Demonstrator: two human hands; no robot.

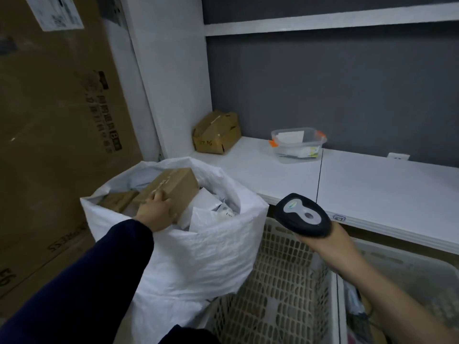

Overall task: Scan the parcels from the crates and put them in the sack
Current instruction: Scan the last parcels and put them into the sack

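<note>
Placing box (171, 184) into sack (198, 256)
Left grip (156, 214) clasps the box, right grip (327, 242) the scanner (304, 214); the heaped sack may spill it.

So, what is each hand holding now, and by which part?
The left hand grips the brown parcel at its near end, in the mouth of the sack. The right hand holds the scanner by its handle.
</note>
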